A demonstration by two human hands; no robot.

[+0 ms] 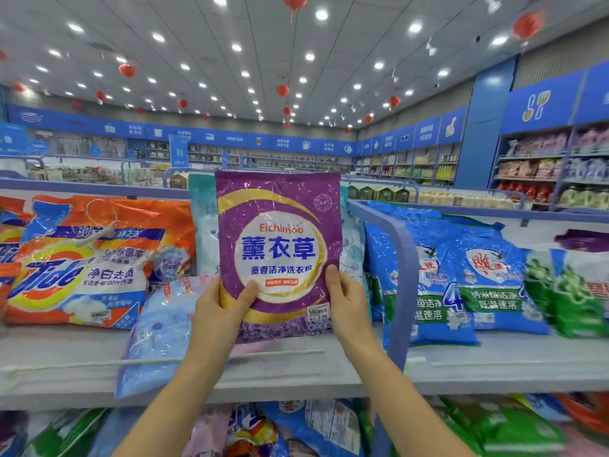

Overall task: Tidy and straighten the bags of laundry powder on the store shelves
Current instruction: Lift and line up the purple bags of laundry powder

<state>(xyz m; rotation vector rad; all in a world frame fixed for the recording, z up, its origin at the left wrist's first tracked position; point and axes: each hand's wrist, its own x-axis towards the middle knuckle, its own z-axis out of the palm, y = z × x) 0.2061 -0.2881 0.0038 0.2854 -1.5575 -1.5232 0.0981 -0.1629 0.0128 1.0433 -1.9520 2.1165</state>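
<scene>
A purple bag of laundry powder [278,245] with a white and gold oval label is held upright above the top shelf [296,367]. My left hand [224,311] grips its lower left edge, thumb on the front. At the lower right edge my right hand [346,301] grips it the same way. Behind it stand pale teal bags [206,232]. A light blue bag [158,334] lies flat in front, hanging over the shelf's edge.
Orange Tide bags [85,262] lean at the left. A blue metal divider [400,275] curves down just right of my hands, with blue bags [461,275] and green bags [573,291] beyond it. More bags [296,427] fill the lower shelf. Store aisles stretch behind.
</scene>
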